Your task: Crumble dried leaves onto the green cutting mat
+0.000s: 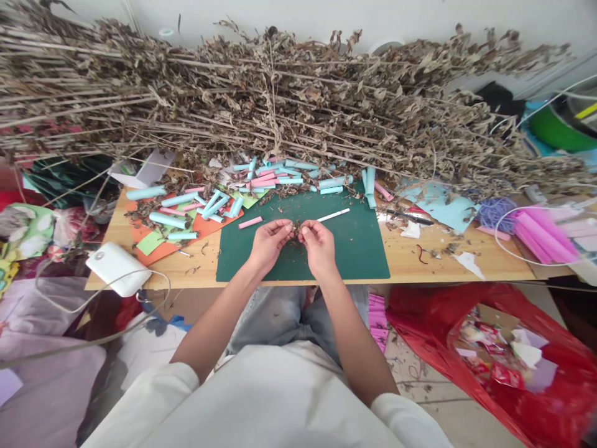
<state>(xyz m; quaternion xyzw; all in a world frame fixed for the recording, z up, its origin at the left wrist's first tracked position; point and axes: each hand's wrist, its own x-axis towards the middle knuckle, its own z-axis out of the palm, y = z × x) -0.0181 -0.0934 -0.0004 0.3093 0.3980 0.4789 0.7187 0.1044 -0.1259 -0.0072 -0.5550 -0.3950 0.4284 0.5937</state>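
Over the dark green mat [364, 249], my left hand [270, 241] and my right hand [319, 246] meet fingertip to fingertip. Both are closed in a pinch on a small clump of dried leaves [297, 231]. Crumbs of leaf lie on the mat under and around them. A thin white stick [333, 214] rests on the mat just beyond my right hand, partly hidden by it. Left of my left hand lies a pink paper roll [250, 222]. Several blue paper rolls [336, 182] and pink ones are heaped along the mat's far edge.
Bundles of dried leafy stalks [280, 93] span the table's back. A white power bank [119, 269] with a cable sits at the left edge. On the right are a black pen [410, 216], purple string [497, 213] and pink paper [543, 233]. A red bag [420, 317] holding scraps stands below.
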